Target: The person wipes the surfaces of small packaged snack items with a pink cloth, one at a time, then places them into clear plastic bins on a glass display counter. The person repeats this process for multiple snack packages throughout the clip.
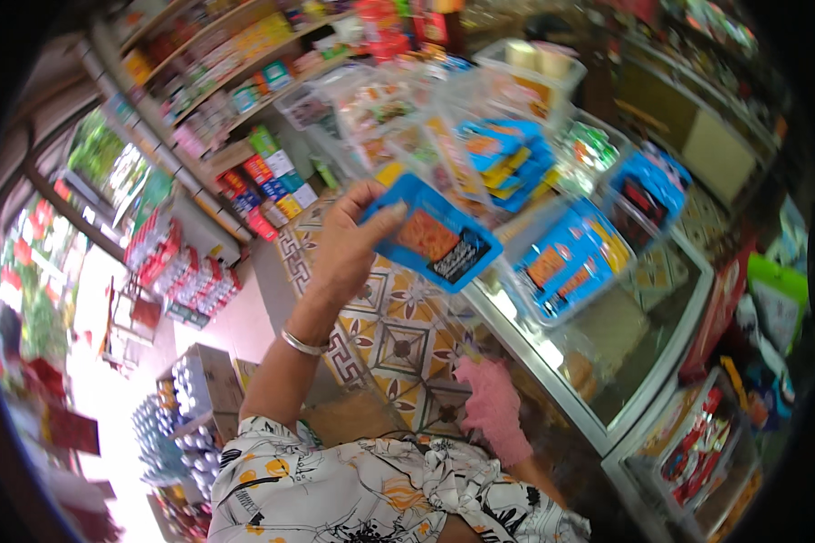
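Note:
My left hand [353, 237] grips a blue snack packet [435, 234] by its upper left corner, thumb on the front. The packet shows a picture of orange food and a black panel with white writing. It hangs in the air beside a clear plastic bin [550, 319] of similar blue packets. A silvery bangle [303, 343] circles my left wrist. Low on the right, a pink fuzzy glove or cloth [489, 397] covers my right hand [497, 417]. Its fingers are hidden and blurred, so their grip is unclear. The patterned tile floor shows behind it.
A glass-topped counter with a metal frame [570, 407] runs along my right, bearing several clear bins of packets. Shelves of boxed goods [244, 61] line the back left. Stacked cartons [200, 387] and bottles stand on the floor at left, near a bright doorway.

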